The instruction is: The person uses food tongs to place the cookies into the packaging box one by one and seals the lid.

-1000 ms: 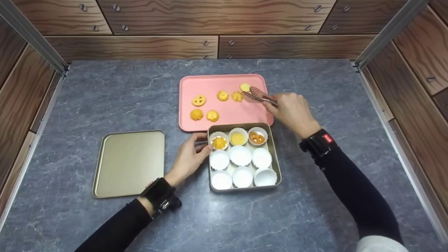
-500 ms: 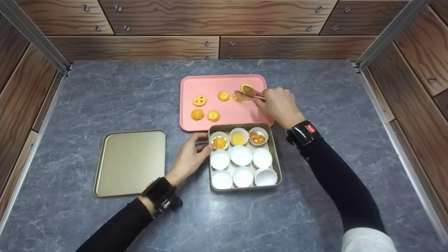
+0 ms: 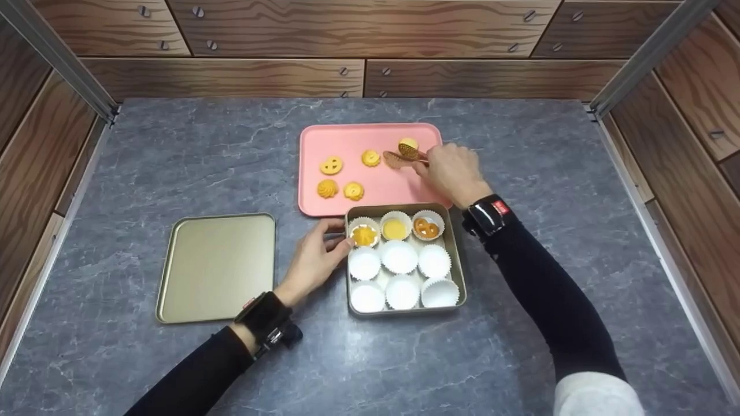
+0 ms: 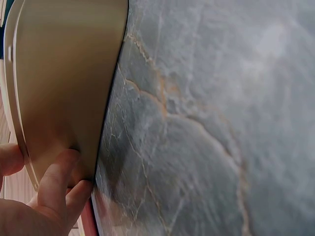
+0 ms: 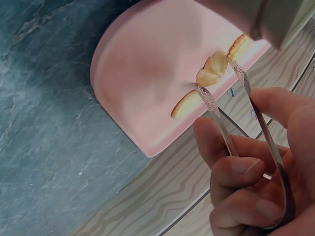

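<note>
The right hand (image 3: 454, 170) grips coppery metal tongs with dimpled tips (image 5: 208, 101), which flank a pale-yellow, flower-shaped biscuit (image 5: 212, 70) towards the far right corner of the pink rectangular tray (image 3: 341, 140). It looks light, stiff and crumbly, best held gently by its ridged sides. The left hand (image 3: 315, 257) pinches the square gold-toned metal tin's (image 3: 455, 248) wall.

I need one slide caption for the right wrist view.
A right hand holds tongs, their tips on either side of a cookie on a pink tray.
</note>
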Tool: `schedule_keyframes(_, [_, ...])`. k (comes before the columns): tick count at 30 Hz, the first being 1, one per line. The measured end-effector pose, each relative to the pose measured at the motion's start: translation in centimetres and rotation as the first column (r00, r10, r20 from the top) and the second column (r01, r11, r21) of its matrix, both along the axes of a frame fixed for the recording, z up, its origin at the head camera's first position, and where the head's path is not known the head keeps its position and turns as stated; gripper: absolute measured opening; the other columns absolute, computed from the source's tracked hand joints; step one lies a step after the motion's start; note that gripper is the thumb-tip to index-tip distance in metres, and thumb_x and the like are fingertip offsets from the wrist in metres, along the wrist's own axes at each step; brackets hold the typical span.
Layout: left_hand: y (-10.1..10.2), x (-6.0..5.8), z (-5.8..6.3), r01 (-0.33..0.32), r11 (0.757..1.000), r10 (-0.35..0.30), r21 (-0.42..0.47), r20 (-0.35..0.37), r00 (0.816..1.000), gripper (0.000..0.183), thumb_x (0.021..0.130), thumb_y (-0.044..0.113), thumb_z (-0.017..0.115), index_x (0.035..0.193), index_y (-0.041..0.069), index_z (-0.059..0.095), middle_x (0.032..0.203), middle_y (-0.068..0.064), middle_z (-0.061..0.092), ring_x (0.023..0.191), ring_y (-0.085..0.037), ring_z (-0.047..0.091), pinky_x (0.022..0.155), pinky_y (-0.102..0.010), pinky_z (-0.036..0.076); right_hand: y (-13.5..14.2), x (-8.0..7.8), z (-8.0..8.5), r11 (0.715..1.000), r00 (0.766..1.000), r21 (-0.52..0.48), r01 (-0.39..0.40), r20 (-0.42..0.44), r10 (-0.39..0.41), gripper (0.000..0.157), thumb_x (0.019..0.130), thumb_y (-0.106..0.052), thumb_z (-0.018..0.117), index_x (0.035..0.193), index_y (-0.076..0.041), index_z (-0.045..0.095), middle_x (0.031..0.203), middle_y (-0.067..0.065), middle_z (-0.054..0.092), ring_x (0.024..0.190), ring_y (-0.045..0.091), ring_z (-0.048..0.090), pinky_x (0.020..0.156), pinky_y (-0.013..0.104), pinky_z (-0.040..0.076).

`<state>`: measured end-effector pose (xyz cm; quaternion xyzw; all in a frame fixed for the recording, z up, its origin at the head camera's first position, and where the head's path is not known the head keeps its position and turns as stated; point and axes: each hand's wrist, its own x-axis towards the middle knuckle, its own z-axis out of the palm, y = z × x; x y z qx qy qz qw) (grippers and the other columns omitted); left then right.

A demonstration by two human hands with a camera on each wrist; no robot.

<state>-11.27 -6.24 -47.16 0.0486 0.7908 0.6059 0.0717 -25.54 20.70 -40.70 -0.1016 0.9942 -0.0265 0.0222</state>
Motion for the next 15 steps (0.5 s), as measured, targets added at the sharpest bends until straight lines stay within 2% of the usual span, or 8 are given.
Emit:
schedule_keyframes(6, [0.04, -0.11, -0.02, -0.006, 1.000, 0.006, 0.014, -0.014, 1.000, 0.040, 0.096, 0.006, 0.071, 0.132, -0.005, 0.057, 0.139, -0.024, 0.058, 0.122, -0.037, 0.065, 0.101, -0.036, 0.058, -0.33, 0.31, -0.14, 1.000, 0.998, -0.008, -0.009, -0.058, 0.009, 0.047, 0.101, -0.045, 0.064, 0.084, -0.002, 0.069, 0.080, 0.020, 0.067, 0.072, 0.041, 0.066, 0.060, 0.054, 0.058])
schedule_keyframes(11, [0.05, -0.05, -0.04, -0.007, 1.000, 0.007, 0.020, -0.004, 1.000, 0.041, 0.096, 0.006, 0.070, 0.133, -0.005, 0.056, 0.140, -0.024, 0.058, 0.122, -0.038, 0.065, 0.101, -0.036, 0.058, -0.68, 0.84, -0.52, 1.000, 0.995, 0.000, -0.024, -0.100, 0.024, 0.049, 0.101, -0.046, 0.065, 0.085, 0.000, 0.070, 0.077, 0.018, 0.065, 0.069, 0.040, 0.064, 0.056, 0.054, 0.057])
schedule_keyframes(15, [0.10, 0.01, -0.01, -0.007, 1.000, 0.007, 0.009, 0.016, 1.000, 0.042, 0.097, 0.008, 0.071, 0.134, -0.004, 0.056, 0.140, -0.025, 0.058, 0.121, -0.038, 0.065, 0.100, -0.036, 0.059, -0.38, 0.88, -0.94, 0.999, 0.990, -0.002, -0.047, -0.136, 0.046, 0.043, 0.100, -0.041, 0.068, 0.091, 0.001, 0.073, 0.080, 0.022, 0.068, 0.070, 0.044, 0.066, 0.056, 0.056, 0.057])
